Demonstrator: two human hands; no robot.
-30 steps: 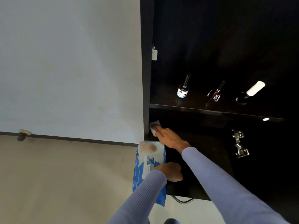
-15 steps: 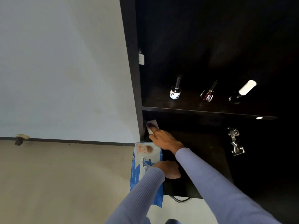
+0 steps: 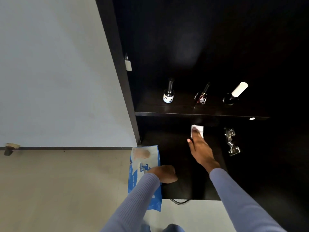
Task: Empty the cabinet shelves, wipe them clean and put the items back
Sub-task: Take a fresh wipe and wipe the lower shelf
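Note:
My right hand (image 3: 199,149) presses a white wipe (image 3: 199,129) flat on the dark lower shelf (image 3: 167,148), near the shelf's back and right of its middle. My left hand (image 3: 164,173) is closed on the edge of a blue pack of wipes (image 3: 143,164) at the shelf's front left corner. On the upper shelf (image 3: 184,109) stand three small bottles: one with a white label (image 3: 168,96) at left, a dark red one (image 3: 201,97) in the middle, a white-capped one (image 3: 235,93) at right.
A metal hinge (image 3: 231,143) is fixed on the cabinet's right inner side, close to my right hand. A white wall (image 3: 58,72) and beige floor (image 3: 58,190) lie left of the cabinet. A grey cable (image 3: 180,201) shows under the shelf's front edge.
My right hand has slid the wipe from the lower shelf's back left corner rightward toward the middle. My left hand stays on the blue pack.

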